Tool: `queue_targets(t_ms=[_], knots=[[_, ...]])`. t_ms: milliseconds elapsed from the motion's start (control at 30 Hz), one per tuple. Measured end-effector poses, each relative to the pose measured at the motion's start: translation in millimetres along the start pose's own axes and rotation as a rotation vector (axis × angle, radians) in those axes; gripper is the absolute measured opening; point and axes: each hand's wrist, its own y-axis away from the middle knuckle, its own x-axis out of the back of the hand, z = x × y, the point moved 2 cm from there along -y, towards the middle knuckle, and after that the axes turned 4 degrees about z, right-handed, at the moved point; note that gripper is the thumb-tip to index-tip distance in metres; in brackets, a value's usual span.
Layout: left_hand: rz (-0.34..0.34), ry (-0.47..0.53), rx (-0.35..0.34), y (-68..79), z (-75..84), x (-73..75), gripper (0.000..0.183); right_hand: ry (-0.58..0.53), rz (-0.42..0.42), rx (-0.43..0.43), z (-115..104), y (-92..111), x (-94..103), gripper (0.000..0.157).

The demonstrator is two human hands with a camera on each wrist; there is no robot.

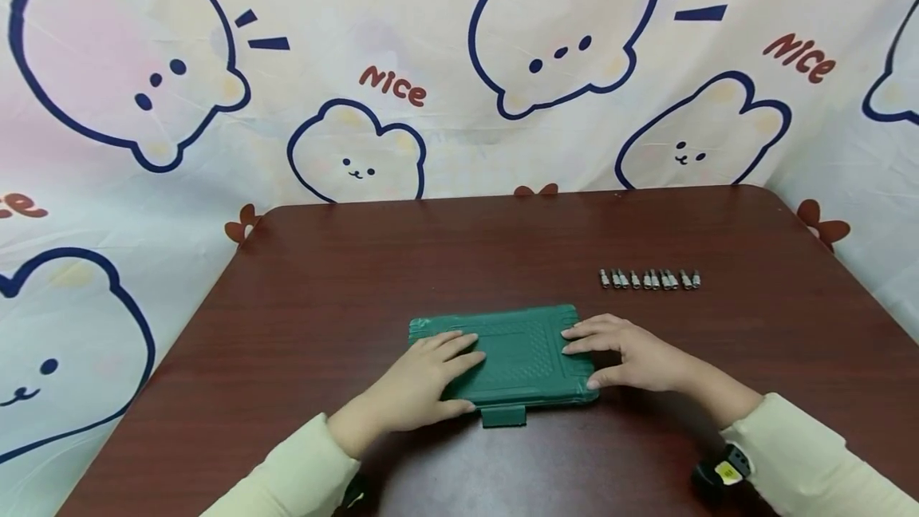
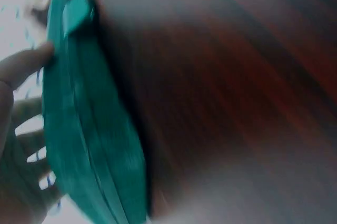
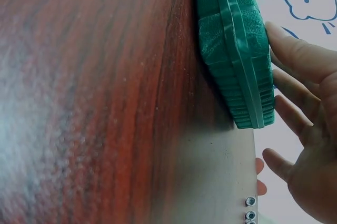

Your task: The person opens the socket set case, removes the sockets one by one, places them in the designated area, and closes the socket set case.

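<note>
A green plastic case (image 1: 513, 357) lies flat and closed on the table, its latch tab (image 1: 504, 416) toward the person. On its left part rests the left hand (image 1: 431, 381), fingers spread over the lid and thumb near the front edge. The right hand (image 1: 632, 353) touches the right end with its fingertips, the thumb at the front corner. In the left wrist view the case's side (image 2: 89, 113) is blurred, with the thumb against the lid's edge. The right wrist view shows the ribbed end of the case (image 3: 239, 61) beside extended fingers.
Several small metal sockets or bits (image 1: 649, 279) stand in a row behind the right hand. The brown wooden table (image 1: 323, 278) reaches back to a printed cloth (image 1: 445, 38). A black device with a yellow label (image 1: 721, 473) is strapped beneath the right sleeve.
</note>
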Motion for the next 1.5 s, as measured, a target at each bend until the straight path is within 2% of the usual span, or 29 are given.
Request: queue_targets(t_ms=[133,367,567,667,833,967,1267,1500], knots=[[0.003,-0.119,-0.043,-12.5,14.5,-3.9,0.063,-0.011,-0.013,-0.025,1.7,-1.3,-0.6,0.046],[-0.040,-0.222,-0.067,-16.8,28.5,-6.1,0.069,-0.013,-0.024,-0.050,0.0,-0.3,-1.6,0.046],[-0.060,-0.418,-0.171,-20.8,36.5,-6.5,0.063,-0.011,-0.027,-0.054,-3.4,1.5,-2.4,0.046],[-0.040,-0.536,-0.225,-21.6,39.5,-7.9,0.061,-0.004,-0.026,-0.051,-4.7,1.6,-2.4,0.046],[0.006,-0.658,-0.269,-23.3,43.9,-9.5,0.056,0.004,-0.017,-0.031,-6.9,0.9,-3.0,0.046],[0.025,-0.686,-0.274,-23.4,46.4,-12.1,0.053,0.010,-0.010,-0.016,-9.0,1.6,-3.3,0.045],[0.145,-0.668,-0.279,-22.6,52.8,-17.2,0.031,-0.001,0.002,0.001,-12.2,6.0,-2.3,0.044],[0.102,-0.649,-0.274,-19.0,54.4,-16.3,0.041,-0.019,-0.005,-0.013,-13.9,8.8,-4.6,0.044]])
